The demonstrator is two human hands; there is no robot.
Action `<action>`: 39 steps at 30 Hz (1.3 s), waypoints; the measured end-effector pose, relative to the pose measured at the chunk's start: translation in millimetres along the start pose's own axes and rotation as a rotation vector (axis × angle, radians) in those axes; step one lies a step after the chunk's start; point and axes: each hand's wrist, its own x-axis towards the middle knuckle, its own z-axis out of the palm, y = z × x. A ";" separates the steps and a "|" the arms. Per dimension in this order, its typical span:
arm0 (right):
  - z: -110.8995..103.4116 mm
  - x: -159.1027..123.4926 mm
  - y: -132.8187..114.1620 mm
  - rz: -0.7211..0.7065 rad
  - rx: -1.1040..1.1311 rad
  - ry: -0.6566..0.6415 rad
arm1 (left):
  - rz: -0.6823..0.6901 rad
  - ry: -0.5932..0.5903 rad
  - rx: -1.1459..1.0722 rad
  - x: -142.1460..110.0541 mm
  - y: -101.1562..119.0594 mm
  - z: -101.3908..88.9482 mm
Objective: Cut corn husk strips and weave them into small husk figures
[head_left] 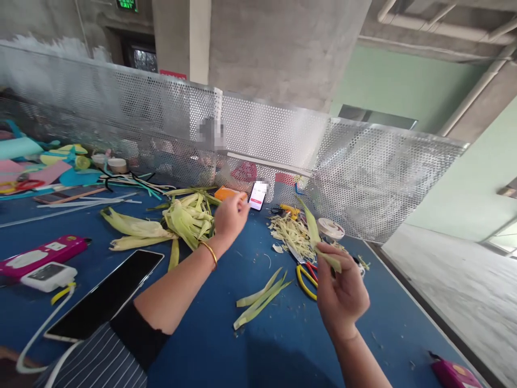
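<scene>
Holding husk strip (311,222) | right hand (343,288): well right of husk pile (188,218), fingers clamped on strip | left hand (229,220): beside pile, cannot tell fingers' state

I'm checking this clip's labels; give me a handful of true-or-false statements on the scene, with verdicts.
1. The right hand holds a pale green husk strip. True.
2. The left wrist is bare. False: a gold-coloured bangle circles it.
3. The left hand is nearer the lit phone than the right hand is. True.
4. The yellow-handled scissors are in the right hand. False: they lie on the blue table.
5. The scissors lie to the right of the lit phone. True.
</scene>
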 end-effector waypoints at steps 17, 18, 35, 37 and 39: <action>19.2 -33.6 -22.9 -0.354 0.065 -0.689 | -0.909 -0.355 -1.226 -89.3 -0.9 -9.2; 19.0 -34.0 -23.6 -0.299 0.103 -0.684 | -0.890 -0.335 -1.224 -88.9 -1.1 -8.1; 38.1 -51.3 -38.2 0.979 0.454 -0.586 | -0.769 -0.407 -1.508 -91.9 10.1 -11.1; 37.6 -53.3 -37.4 0.952 0.429 -0.585 | -0.725 -0.424 -1.500 -92.4 10.6 -10.9; 36.3 -53.6 -36.5 0.910 0.401 -0.647 | -0.711 -0.406 -1.436 -93.5 10.4 -9.4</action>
